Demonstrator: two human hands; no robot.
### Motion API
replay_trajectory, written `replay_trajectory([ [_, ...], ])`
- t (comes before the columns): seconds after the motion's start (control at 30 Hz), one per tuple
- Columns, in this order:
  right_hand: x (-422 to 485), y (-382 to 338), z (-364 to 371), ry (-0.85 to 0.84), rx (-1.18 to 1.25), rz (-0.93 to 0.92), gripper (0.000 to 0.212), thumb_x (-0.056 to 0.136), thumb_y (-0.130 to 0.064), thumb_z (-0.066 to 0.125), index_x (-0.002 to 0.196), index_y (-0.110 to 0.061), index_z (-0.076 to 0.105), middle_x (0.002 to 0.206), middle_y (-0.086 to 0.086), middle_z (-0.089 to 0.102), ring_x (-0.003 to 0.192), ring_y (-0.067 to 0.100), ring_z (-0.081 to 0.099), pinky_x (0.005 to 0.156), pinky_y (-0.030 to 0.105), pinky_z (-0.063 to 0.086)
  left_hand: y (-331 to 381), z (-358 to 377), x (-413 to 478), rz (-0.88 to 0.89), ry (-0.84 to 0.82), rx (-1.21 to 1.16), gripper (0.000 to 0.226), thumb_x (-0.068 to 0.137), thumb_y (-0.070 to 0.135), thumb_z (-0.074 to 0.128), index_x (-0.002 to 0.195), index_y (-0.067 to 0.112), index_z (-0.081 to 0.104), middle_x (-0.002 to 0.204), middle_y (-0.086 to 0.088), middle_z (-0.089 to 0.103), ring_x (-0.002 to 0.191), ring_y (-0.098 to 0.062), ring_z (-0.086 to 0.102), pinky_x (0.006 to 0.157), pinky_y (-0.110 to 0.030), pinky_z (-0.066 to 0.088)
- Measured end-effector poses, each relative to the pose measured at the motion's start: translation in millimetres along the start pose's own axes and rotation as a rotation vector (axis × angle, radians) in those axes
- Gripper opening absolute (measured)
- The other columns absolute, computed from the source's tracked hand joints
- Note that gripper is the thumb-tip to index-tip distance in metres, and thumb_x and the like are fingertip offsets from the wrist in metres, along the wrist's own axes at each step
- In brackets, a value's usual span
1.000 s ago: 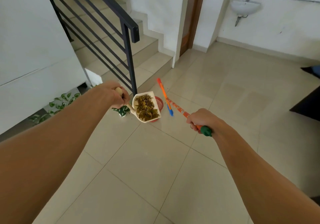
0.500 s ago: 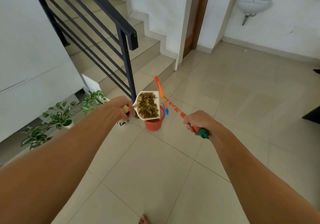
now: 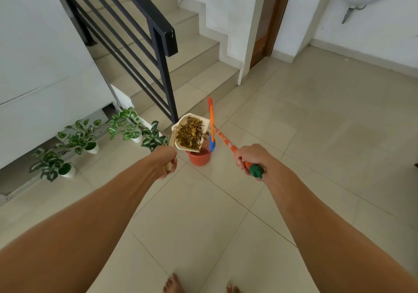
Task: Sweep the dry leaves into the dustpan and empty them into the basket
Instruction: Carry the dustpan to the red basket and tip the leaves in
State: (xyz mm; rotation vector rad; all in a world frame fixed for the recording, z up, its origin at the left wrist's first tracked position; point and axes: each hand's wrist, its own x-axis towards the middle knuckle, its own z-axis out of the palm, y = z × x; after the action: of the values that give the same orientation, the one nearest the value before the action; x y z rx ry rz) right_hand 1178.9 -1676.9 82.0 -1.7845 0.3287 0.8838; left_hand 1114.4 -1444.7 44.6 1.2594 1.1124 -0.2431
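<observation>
Left hand [image 3: 167, 162] gripping dustpan [image 3: 189, 132] over basket [image 3: 200, 156] (leaves heaped)

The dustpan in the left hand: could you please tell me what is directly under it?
Under the dustpan, loaded with dry leaves, stands the orange basket. The pan covers most of its opening, so its contents cannot be seen.
</observation>
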Motion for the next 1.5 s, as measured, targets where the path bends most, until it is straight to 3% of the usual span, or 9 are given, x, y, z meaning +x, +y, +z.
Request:
replay_trajectory([
  [0.13, 8.4, 8.6, -16.5, -0.021, 0.002, 0.006, 0.017, 0.089, 0.002, 0.047, 0.100, -0.002, 0.059, 0.059, 0.005, 0.050, 0.036, 0.007, 0.043, 0.034, 0.016, 0.037, -19.8, 22.7, 4.7, 0.037, 0.038, 0.057, 0.016, 0.103, 0.003, 0.039, 0.116, 0.003, 0.049, 0.065, -0.003, 0.043, 0.050, -0.008, 0.034, 0.034, -0.013, 0.027],
  [0.4, 13.3, 10.8, -40.0, -0.052, 0.018, 0.004, 0.017, 0.091, 0.002, 0.048, 0.104, -0.001, 0.058, 0.063, 0.005, 0.051, 0.037, 0.006, 0.044, 0.033, 0.016, 0.038, -30.9, 49.3, 14.6, 0.104, 0.095, 0.143, 0.033, 0.100, -0.002, 0.037, 0.131, -0.006, 0.047, 0.067, -0.007, 0.045, 0.050, -0.011, 0.036, 0.039, -0.019, 0.027],
  [0.6, 15.0, 12.9, -46.7, -0.051, 0.040, 0.003, 0.017, 0.090, 0.002, 0.048, 0.102, -0.003, 0.060, 0.063, 0.004, 0.052, 0.038, 0.006, 0.045, 0.034, 0.016, 0.039, -29.4, 58.8, 10.1, 0.104, 0.120, 0.158, 0.039, 0.102, 0.001, 0.038, 0.140, -0.005, 0.043, 0.070, -0.007, 0.045, 0.051, -0.010, 0.037, 0.032, -0.016, 0.027],
  [0.97, 17.2, 12.3, -52.3, -0.082, 0.086, -0.012, 0.020, 0.090, 0.001, 0.048, 0.104, -0.004, 0.062, 0.061, 0.003, 0.052, 0.041, 0.006, 0.046, 0.035, 0.017, 0.041, -24.3, 63.6, 5.6, 0.143, 0.206, 0.231, 0.036, 0.103, 0.005, 0.041, 0.138, -0.003, 0.048, 0.079, -0.006, 0.046, 0.056, -0.010, 0.041, 0.032, -0.011, 0.030],
  [1.17, 19.4, 13.0, -53.0, -0.090, 0.106, -0.020, 0.021, 0.091, 0.000, 0.049, 0.106, -0.004, 0.063, 0.062, 0.003, 0.052, 0.040, 0.005, 0.045, 0.034, 0.016, 0.040, -37.2, 63.0, 5.2, 0.167, 0.241, 0.327, 0.035, 0.100, 0.008, 0.047, 0.133, -0.004, 0.047, 0.079, -0.010, 0.050, 0.062, -0.016, 0.046, 0.051, -0.026, 0.037],
  [1.3, 21.2, 14.8, -54.0, -0.099, 0.124, -0.022, 0.021, 0.089, 0.001, 0.049, 0.104, -0.002, 0.063, 0.060, 0.003, 0.051, 0.038, 0.005, 0.044, 0.034, 0.016, 0.039, -46.3, 62.3, 4.5, 0.171, 0.266, 0.382, 0.049, 0.100, 0.011, 0.049, 0.148, 0.004, 0.039, 0.081, -0.011, 0.052, 0.064, -0.016, 0.048, 0.049, -0.027, 0.038],
  [1.5, 19.3, 15.8, -58.2, -0.121, 0.194, -0.007, 0.019, 0.090, 0.001, 0.049, 0.102, -0.003, 0.063, 0.060, 0.002, 0.050, 0.037, 0.004, 0.045, 0.034, 0.015, 0.038, -52.3, 61.7, -1.5, 0.179, 0.277, 0.445, 0.044, 0.098, 0.012, 0.049, 0.140, 0.002, 0.040, 0.080, -0.012, 0.052, 0.063, -0.018, 0.048, 0.051, -0.027, 0.038],
])
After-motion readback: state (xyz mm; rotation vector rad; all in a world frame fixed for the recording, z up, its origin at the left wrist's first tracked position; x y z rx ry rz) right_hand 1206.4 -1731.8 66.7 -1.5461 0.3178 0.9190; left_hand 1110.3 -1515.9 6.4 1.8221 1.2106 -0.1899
